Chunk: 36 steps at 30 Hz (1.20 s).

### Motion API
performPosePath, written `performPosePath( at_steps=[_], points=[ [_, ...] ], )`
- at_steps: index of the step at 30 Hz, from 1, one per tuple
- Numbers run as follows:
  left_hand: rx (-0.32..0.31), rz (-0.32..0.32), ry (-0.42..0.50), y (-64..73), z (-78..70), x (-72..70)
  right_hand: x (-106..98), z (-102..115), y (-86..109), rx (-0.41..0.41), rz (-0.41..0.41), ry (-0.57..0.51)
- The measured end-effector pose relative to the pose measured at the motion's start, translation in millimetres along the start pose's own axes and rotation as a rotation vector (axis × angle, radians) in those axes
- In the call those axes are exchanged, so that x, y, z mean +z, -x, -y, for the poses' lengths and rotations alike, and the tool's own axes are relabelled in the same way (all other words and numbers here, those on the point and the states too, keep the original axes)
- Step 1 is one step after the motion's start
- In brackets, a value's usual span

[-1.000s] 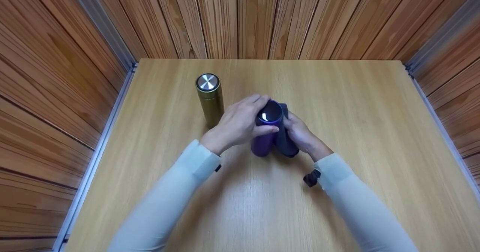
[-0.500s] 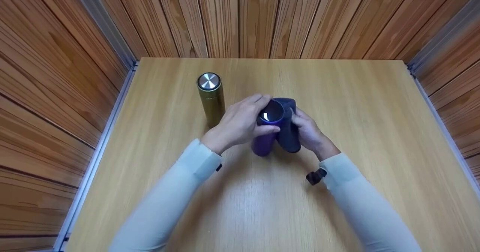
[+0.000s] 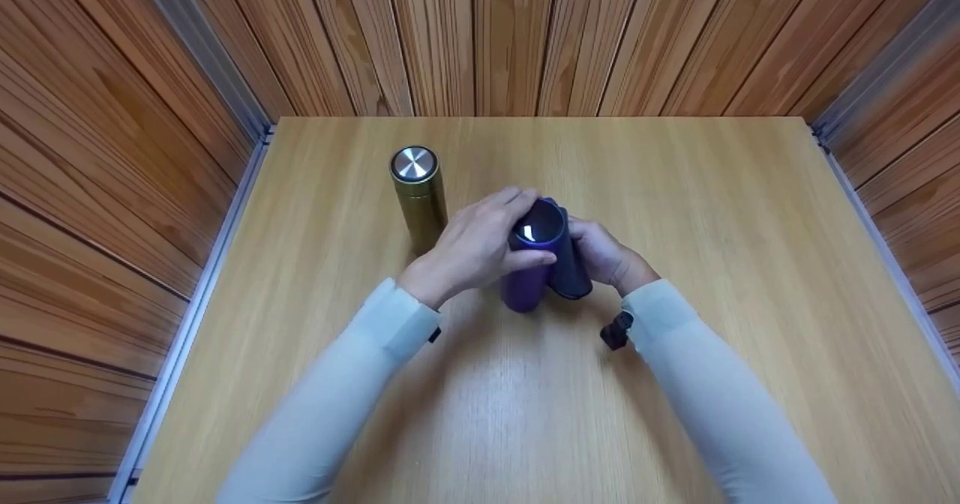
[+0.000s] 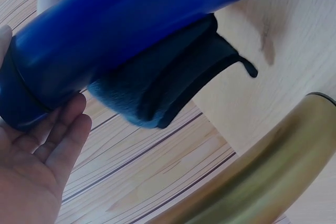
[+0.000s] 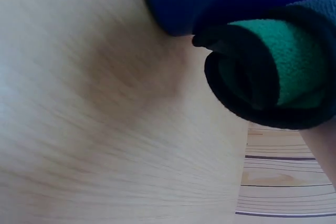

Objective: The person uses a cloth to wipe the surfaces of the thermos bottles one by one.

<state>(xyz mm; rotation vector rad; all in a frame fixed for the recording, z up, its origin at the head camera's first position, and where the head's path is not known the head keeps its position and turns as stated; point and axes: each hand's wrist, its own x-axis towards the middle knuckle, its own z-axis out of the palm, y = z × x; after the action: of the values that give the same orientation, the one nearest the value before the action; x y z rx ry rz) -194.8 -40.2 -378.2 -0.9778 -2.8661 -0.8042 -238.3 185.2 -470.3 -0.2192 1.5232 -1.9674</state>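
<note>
My left hand [image 3: 480, 238] grips a purple vacuum flask [image 3: 527, 283] around its capped top, thumb in front and fingers behind. In the left wrist view the flask [image 4: 131, 19] looks blue and is tilted. My right hand [image 3: 600, 253] holds a dark, folded cloth [image 3: 572, 273] against the flask's right side, most of its fingers hidden behind the cloth. Seen from the right wrist, the cloth [image 5: 302, 66] is curled over, with a green fleecy face, black edging and a small loop. The flask's lower end is close over the table.
A gold vacuum flask [image 3: 424, 211] with a silver-topped lid stands upright just left of and behind my left hand. The wooden table [image 3: 712, 211] meets plank walls at the back [image 3: 510, 39] and on both sides, with metal strips along the side edges.
The right hand shifted outward and up with the cloth, then came back in against the flask, and the cloth now shows less. The left hand and purple flask stay nearly still.
</note>
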Motion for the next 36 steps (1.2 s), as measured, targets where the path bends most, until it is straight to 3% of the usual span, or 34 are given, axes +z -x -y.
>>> performPosePath(
  at_steps=[11, 26, 36],
  points=[
    [-0.008, -0.007, -0.04, 2.5, 1.5, -2.3, 4.3, -12.0, -3.4, 0.001, -0.054, 0.032],
    [-0.011, -0.023, -0.053, 6.3, 3.1, -0.9, 13.6, -27.6, -1.0, -0.081, -0.132, 0.038],
    [0.026, -0.037, -0.023, 1.1, -0.5, 2.5, 13.4, -31.9, 11.3, -0.107, -0.28, 0.123]
  ],
)
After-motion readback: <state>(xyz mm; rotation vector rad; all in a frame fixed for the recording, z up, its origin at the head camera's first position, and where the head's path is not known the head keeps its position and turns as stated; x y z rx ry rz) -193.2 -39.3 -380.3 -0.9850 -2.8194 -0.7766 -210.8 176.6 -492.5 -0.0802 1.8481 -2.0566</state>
